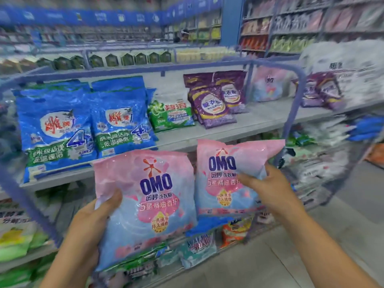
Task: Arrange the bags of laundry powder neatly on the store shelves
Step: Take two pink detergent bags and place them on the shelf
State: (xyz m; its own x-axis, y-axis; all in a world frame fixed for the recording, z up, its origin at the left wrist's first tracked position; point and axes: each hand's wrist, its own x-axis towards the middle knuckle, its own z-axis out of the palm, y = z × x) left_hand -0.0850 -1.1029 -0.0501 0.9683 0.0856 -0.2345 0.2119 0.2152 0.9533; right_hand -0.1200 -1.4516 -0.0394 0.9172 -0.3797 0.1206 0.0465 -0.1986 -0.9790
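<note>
In the lower centre of the frame, the left hand (91, 223) has its grip closed on one pink OMO bag (149, 206). The right hand (268, 188) grips a second pink OMO bag (224, 175) just beside it, in front of the grey shelf (207, 134).

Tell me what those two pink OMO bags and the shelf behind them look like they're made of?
The pink OMO bag in the left hand and the one in the right hand look like thin glossy plastic film: light glints off them and they crumple where the fingers grip. The shelf looks like pale grey painted metal, matt and flat, though blur leaves that uncertain.
</note>
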